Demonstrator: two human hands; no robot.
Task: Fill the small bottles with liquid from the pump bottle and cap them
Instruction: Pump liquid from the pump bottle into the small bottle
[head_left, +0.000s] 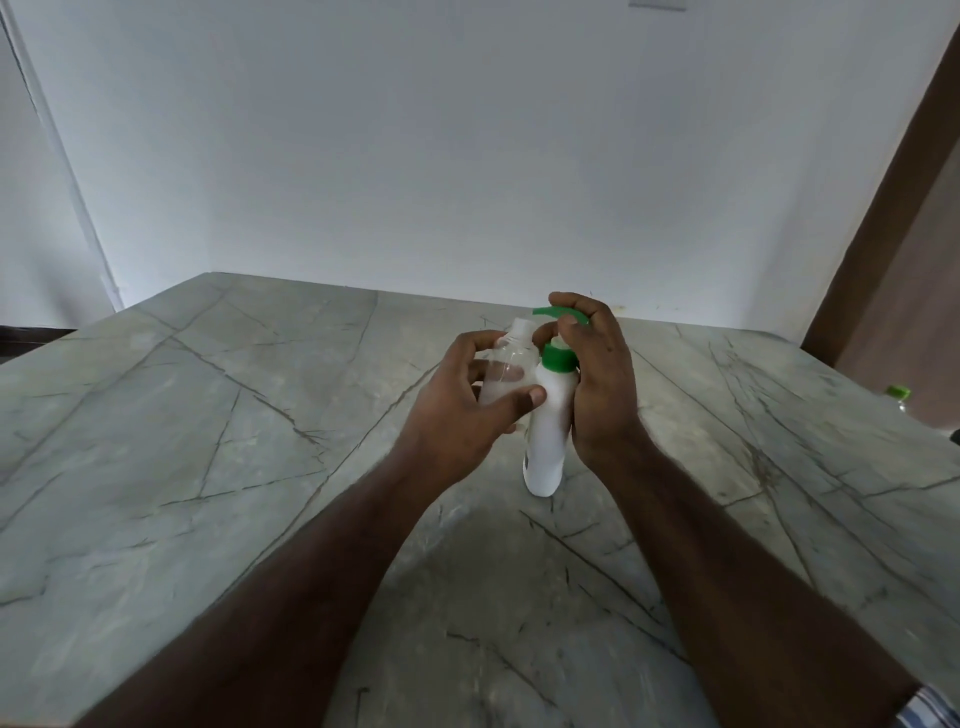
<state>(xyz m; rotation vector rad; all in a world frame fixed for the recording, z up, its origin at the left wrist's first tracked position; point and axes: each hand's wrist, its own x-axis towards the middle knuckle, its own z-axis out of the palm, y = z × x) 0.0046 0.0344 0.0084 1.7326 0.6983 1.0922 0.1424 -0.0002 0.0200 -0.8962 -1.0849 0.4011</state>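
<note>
Two hands over a veined grey marble table (208, 441): left hand (457, 410) clasps small bottle (506, 369), right hand (602, 374) wraps pump bottle (545, 441).

Plain white painted wall (467, 145) behind, evenly and softly lit, no hard shadows. Below the wall, wide grey-green stone tabletop (156, 441) crossed by thin dark veins, far edge touching the wall. Right of the wall, slanted dark brown wooden door frame (883, 208). Left of the wall, pale vertical corner strip (62, 171), dark skirting at its foot.
</note>
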